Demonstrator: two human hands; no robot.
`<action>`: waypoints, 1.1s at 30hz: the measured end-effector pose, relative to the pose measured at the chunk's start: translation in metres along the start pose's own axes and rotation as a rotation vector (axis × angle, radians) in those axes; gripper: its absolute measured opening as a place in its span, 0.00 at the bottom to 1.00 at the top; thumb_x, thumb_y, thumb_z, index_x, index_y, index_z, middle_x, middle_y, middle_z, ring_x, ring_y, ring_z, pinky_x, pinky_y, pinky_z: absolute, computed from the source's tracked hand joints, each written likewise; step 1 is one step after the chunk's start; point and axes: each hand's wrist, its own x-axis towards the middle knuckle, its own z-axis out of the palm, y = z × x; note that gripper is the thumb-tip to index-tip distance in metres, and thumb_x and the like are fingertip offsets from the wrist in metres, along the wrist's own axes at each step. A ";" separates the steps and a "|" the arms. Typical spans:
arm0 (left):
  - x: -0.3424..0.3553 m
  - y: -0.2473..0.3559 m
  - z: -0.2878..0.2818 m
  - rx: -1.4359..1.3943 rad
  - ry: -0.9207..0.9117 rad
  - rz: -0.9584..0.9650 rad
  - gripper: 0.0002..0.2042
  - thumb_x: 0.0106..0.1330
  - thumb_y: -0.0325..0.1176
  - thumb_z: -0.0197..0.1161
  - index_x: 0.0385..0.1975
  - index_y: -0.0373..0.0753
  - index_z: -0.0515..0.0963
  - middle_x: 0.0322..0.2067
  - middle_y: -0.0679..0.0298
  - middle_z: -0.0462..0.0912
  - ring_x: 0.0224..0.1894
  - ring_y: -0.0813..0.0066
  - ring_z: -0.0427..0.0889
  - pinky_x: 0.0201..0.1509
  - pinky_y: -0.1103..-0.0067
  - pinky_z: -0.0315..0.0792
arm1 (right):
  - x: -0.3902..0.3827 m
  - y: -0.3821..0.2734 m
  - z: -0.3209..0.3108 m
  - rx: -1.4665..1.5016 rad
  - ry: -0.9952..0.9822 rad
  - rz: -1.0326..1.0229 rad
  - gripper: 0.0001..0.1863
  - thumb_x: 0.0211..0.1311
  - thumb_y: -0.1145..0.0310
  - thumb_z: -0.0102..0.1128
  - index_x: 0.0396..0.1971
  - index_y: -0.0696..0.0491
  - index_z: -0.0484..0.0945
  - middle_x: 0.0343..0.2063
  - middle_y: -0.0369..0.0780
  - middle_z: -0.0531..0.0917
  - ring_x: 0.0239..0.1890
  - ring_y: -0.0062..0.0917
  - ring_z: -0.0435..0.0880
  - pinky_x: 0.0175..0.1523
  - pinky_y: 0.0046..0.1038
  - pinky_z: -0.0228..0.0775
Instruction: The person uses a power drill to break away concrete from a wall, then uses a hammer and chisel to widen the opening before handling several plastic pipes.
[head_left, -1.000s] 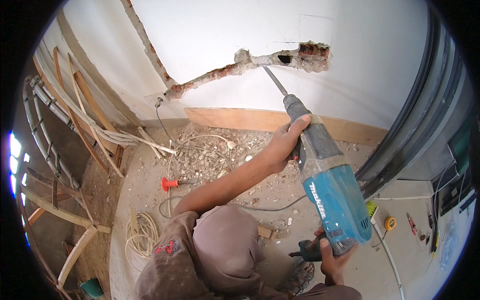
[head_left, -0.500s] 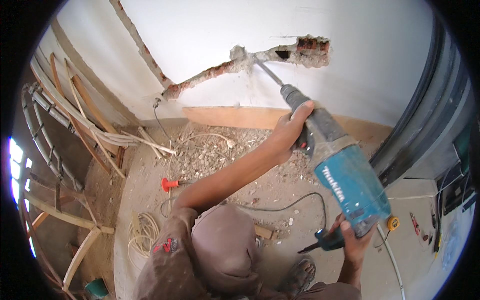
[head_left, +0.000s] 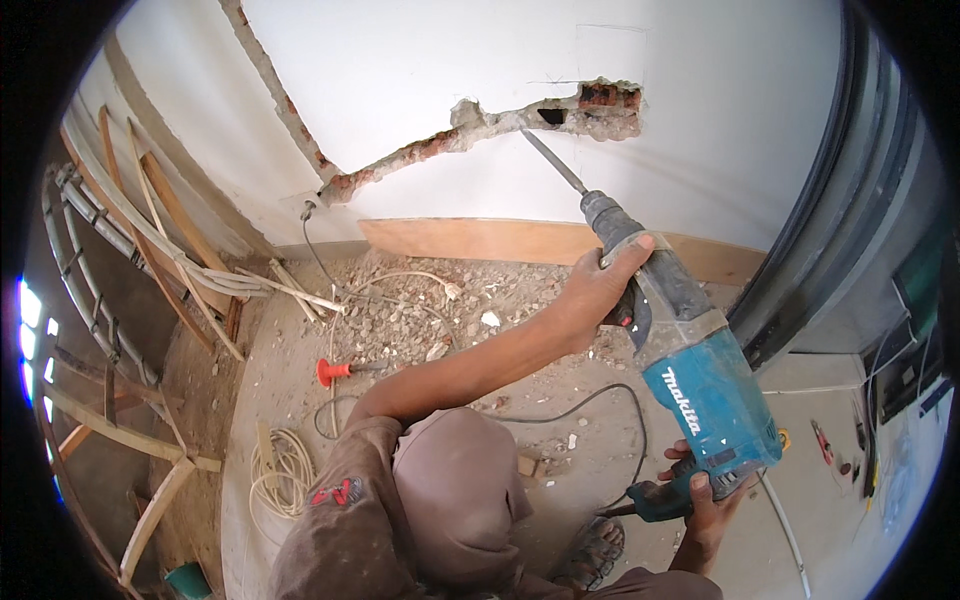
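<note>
My left hand (head_left: 605, 290) grips the front of a teal and grey rotary hammer (head_left: 700, 390), around its front handle just behind the chuck (head_left: 605, 210). My right hand (head_left: 705, 500) is wrapped round the rear handle at the bottom right, with the power cord running from it. The long steel bit (head_left: 555, 160) points up to the left, its tip at the lower edge of a rough chased channel (head_left: 430, 150) in the white wall. Exposed brick (head_left: 608, 98) and a dark hole (head_left: 551, 116) show at the channel's right end.
Rubble (head_left: 400, 310) and a plank (head_left: 450, 240) lie along the wall base. A red-guarded chisel (head_left: 330, 372) and coiled cable (head_left: 285, 480) lie on the floor. Wooden strips (head_left: 175, 220) and a ladder (head_left: 80, 260) stand left; dark frames (head_left: 840, 200) and small tools (head_left: 822, 440) are right.
The drill moved right from a second ago. Since half a second ago, its chuck and bit have shifted slightly down and right, and dust at the tip has thinned.
</note>
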 end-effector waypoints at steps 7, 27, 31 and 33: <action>0.017 0.011 -0.003 0.019 0.022 0.000 0.31 0.58 0.59 0.61 0.43 0.32 0.71 0.29 0.64 0.78 0.24 0.80 0.77 0.23 0.83 0.71 | 0.016 0.000 0.009 0.021 -0.006 -0.036 0.37 0.52 0.64 0.69 0.54 0.57 0.55 0.30 0.46 0.77 0.29 0.30 0.80 0.31 0.31 0.76; 0.091 0.037 0.045 -0.084 0.251 -0.121 0.28 0.55 0.55 0.65 0.40 0.33 0.70 0.32 0.59 0.74 0.29 0.67 0.77 0.35 0.60 0.80 | 0.159 -0.039 -0.062 0.129 -0.279 0.076 0.29 0.56 0.62 0.65 0.52 0.56 0.61 0.30 0.44 0.76 0.28 0.28 0.79 0.24 0.28 0.76; 0.096 0.024 0.043 -0.080 0.274 -0.102 0.28 0.56 0.54 0.64 0.41 0.33 0.70 0.34 0.58 0.73 0.29 0.67 0.77 0.34 0.62 0.80 | 0.149 -0.036 -0.067 0.101 -0.367 0.062 0.34 0.54 0.60 0.66 0.55 0.56 0.60 0.34 0.48 0.78 0.32 0.34 0.82 0.27 0.31 0.79; 0.074 0.018 0.036 -0.053 0.232 -0.127 0.28 0.56 0.54 0.64 0.42 0.33 0.70 0.34 0.58 0.74 0.30 0.67 0.78 0.34 0.63 0.79 | 0.123 -0.035 -0.063 0.103 -0.343 0.045 0.37 0.51 0.59 0.68 0.56 0.57 0.59 0.35 0.49 0.79 0.33 0.35 0.82 0.29 0.32 0.80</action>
